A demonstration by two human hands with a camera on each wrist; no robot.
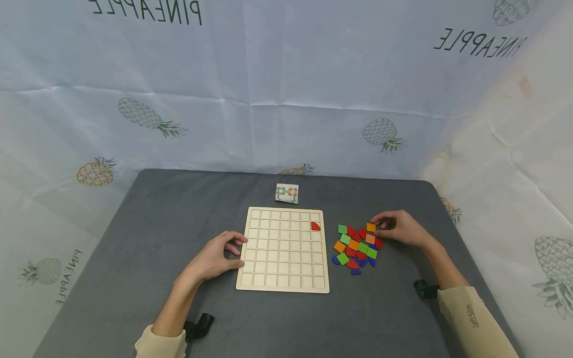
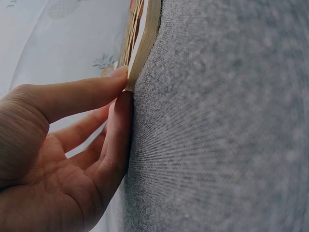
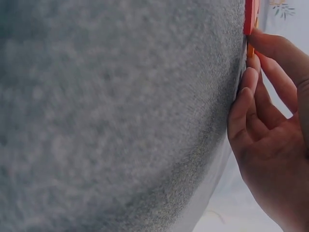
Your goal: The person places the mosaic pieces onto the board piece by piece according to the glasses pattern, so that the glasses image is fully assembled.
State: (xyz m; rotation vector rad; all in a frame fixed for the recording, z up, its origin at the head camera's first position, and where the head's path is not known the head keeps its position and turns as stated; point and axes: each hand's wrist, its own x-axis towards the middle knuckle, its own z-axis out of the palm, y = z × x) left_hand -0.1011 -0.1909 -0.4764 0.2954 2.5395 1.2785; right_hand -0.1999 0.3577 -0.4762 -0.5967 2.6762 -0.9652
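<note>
I have the right fingers [image 1: 382, 216] pinching a flat orange square tile [image 1: 371, 227] at the far edge of a loose heap of coloured tiles [image 1: 352, 245]. From them, the pale wooden grid board [image 1: 284, 255] lies to the left, past that heap. The right fingers are nearer its right side. The orange tile, being square, shows me no long axis. The left fingers [image 1: 235, 235] are relaxed and bent, touching the board's left edge without clenching.

Just beside the right fingers, the heap mixes green and orange squares with red and blue cut shapes, thin and smooth-looking. Between the two sets of fingers, a red quarter-circle tile [image 1: 315, 226] sits in a cell of the board's right column. Its thin ridges mark out square cells. Beyond the board is a small printed card [image 1: 287, 193]; underneath, the grey surface [image 1: 286, 323] has a woven grain.
</note>
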